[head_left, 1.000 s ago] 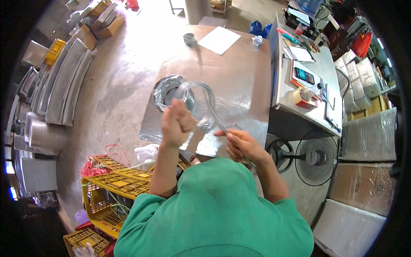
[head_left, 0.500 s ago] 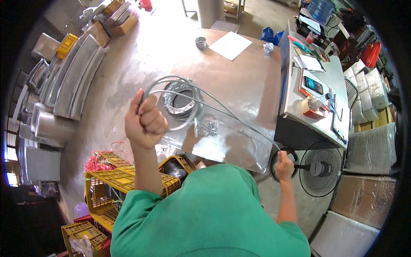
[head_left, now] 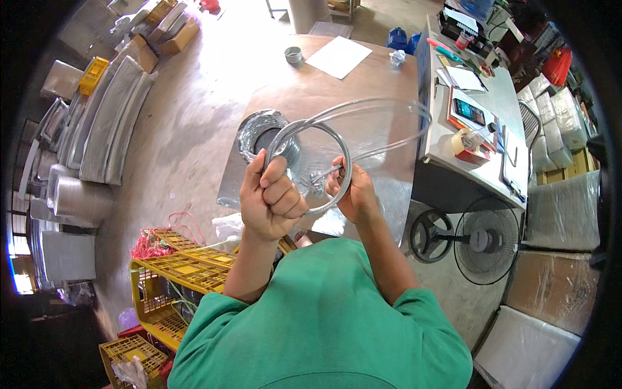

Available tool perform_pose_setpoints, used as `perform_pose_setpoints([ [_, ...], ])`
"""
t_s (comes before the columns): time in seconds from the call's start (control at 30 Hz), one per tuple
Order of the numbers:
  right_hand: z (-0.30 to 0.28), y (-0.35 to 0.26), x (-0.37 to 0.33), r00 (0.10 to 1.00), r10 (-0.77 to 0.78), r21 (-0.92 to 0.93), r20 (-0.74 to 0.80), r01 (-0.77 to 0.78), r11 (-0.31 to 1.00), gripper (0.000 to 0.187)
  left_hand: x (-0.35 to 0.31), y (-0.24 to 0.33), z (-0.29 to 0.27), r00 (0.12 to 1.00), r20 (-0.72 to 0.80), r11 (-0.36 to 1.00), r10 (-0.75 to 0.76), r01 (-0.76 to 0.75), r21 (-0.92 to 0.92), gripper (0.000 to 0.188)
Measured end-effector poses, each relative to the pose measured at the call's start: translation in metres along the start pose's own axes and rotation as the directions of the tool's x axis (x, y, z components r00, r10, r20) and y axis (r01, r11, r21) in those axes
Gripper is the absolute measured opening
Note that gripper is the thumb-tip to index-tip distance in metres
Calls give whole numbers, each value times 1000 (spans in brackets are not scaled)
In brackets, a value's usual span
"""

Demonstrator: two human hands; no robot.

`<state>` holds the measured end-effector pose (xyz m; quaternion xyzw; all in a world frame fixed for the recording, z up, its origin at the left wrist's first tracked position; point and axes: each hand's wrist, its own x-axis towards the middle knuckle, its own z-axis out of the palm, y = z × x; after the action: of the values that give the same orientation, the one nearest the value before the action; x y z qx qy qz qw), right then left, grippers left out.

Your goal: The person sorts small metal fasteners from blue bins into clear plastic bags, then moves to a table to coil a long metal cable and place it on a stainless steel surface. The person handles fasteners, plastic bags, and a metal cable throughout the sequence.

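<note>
Both my hands are raised over the brown-topped table and hold a grey, shiny cable [head_left: 348,148] that looks like wire rope. My left hand [head_left: 275,201] is closed in a fist around the gathered round loops. My right hand [head_left: 355,192] pinches a length of the same cable just inside the loop's right side. From there a long slack bend swings out to the right and back to the loops. On the table behind my left hand lies a coil wrapped in clear film [head_left: 249,137]. A small bag of metal pieces [head_left: 315,183] is partly hidden by the hands.
A tape roll [head_left: 293,55] and a white paper sheet [head_left: 339,57] lie at the table's far side. To the right stand a desk [head_left: 437,133] with a phone [head_left: 469,111] and a fan [head_left: 486,240]. Yellow crates [head_left: 188,269] sit at lower left.
My right hand has come in from far right to beside my left hand, bringing the cable with it. The stretched cable has turned into a slack bend. My left hand has shifted right.
</note>
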<state>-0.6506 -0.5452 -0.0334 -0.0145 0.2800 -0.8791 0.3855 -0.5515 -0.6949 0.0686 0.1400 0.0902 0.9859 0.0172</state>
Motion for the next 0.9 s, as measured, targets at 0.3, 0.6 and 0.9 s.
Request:
perform_pose_setpoints([
  [0.3,37,8,-19,905,92,265,415,-217,939,35,-5,7,-17,981,-149,979,127,-100,177,48],
  [0.6,15,-6,-10,921,374,-209,106,-348,914,24,-11,-22,-57,877,-312,818,365,-142,558,47],
  [0.9,-8,-48,-9,711,687,-364,149,-607,707,41,-7,-23,-69,866,-298,696,400,-75,714,45],
])
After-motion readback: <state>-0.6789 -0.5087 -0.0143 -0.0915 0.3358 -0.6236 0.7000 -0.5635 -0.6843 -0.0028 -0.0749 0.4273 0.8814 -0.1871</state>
